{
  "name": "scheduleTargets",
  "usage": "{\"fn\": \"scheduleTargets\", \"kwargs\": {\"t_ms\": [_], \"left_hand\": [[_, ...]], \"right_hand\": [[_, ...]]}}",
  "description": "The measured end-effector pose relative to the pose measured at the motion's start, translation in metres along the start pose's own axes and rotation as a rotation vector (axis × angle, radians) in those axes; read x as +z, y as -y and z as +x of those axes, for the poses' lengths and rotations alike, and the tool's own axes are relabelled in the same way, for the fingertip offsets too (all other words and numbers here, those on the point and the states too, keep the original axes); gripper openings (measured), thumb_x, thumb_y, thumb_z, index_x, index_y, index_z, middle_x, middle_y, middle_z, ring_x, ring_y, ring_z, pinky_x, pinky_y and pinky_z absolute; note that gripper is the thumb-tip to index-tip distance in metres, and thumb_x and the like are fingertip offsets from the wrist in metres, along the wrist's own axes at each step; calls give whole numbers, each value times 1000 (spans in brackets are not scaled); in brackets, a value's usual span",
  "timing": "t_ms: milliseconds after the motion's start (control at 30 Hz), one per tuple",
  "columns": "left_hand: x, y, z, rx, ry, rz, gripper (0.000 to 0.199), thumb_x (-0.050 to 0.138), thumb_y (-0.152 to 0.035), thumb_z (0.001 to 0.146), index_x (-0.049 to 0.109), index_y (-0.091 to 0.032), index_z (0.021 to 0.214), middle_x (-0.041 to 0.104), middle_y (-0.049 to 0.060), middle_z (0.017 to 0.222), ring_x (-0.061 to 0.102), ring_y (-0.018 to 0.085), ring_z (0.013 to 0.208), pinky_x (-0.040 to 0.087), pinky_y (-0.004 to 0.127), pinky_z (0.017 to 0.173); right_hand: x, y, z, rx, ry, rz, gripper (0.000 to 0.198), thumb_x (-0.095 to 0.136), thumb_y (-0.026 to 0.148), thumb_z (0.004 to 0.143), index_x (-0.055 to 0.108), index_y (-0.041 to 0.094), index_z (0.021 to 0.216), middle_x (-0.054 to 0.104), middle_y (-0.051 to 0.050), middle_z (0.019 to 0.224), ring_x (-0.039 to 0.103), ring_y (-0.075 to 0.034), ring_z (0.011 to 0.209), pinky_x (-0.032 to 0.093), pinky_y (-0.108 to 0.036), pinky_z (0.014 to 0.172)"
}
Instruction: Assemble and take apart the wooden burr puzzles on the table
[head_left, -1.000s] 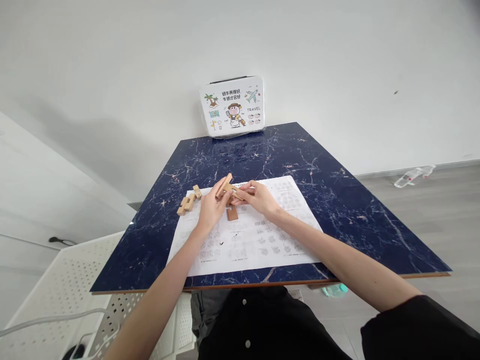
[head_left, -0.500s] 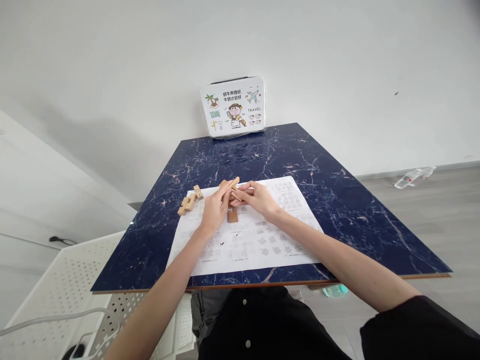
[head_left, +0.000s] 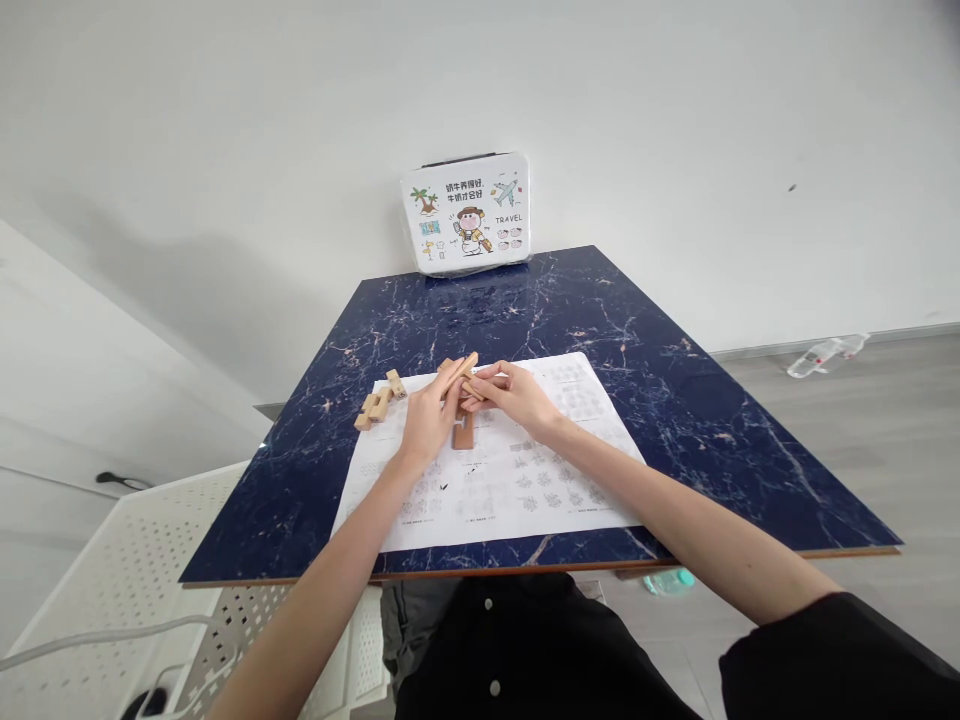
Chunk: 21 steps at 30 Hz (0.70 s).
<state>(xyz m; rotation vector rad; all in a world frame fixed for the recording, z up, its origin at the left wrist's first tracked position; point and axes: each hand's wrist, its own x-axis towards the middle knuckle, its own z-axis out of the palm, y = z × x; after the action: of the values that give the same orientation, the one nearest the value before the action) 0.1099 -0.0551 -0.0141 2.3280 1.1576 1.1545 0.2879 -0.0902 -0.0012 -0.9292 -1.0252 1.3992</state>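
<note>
My left hand is closed around several joined wooden puzzle pieces, just above a printed sheet. Meeting it from the right, my right hand pinches a small wooden piece at the same cluster with thumb and fingers. A darker brown notched wooden piece juts toward me below the fingers; I cannot tell if it is joined to the held pieces. Left of my left hand lie loose notched wooden blocks and another small block, at the sheet's edge. Fingers hide much of the cluster.
The dark blue marbled table bears a white case with cartoon prints, leaning on the wall at the back. A white perforated cart stands at the left. Plastic bottles lie on the floor at the right.
The darker brown piece has shifted slightly toward me, and its notch shows more. Both hands stay nearly in place at the cluster.
</note>
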Motion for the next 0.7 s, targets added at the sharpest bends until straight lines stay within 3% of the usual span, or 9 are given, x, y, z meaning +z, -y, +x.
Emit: {"fn": "scheduleTargets", "kwargs": {"t_ms": [300, 433, 600, 700], "left_hand": [[1, 2, 0, -3, 5, 49, 40, 49, -36, 108, 61, -28, 145, 80, 7, 112, 76, 25, 84, 60, 40, 80], [-1, -2, 1, -15, -12, 15, 41, 48, -41, 109, 59, -27, 146, 76, 9, 127, 76, 26, 90, 59, 42, 86], [-5, -10, -1, -41, 1, -52, 56, 44, -50, 109, 39, -25, 158, 79, 10, 111, 75, 25, 91, 58, 40, 85], [-5, -14, -1, -108, -59, -169, 60, 36, -56, 110, 31, -24, 160, 77, 10, 112, 74, 24, 95, 56, 40, 89]], "right_hand": [[1, 1, -1, 0, 15, -1, 21, 82, 22, 90, 61, 21, 87, 80, -4, 78, 79, -18, 72, 67, -36, 84], [2, 3, -2, 10, 21, 18, 17, 79, 20, 92, 62, 20, 89, 80, -4, 79, 79, -17, 73, 67, -33, 84], [0, 4, 0, 46, -15, 97, 10, 73, 19, 96, 64, 19, 92, 80, -5, 86, 77, -15, 73, 65, -29, 81], [-4, 3, 2, 68, 0, 171, 10, 71, 21, 97, 66, 19, 89, 80, -7, 93, 74, -13, 73, 63, -25, 75]]}}
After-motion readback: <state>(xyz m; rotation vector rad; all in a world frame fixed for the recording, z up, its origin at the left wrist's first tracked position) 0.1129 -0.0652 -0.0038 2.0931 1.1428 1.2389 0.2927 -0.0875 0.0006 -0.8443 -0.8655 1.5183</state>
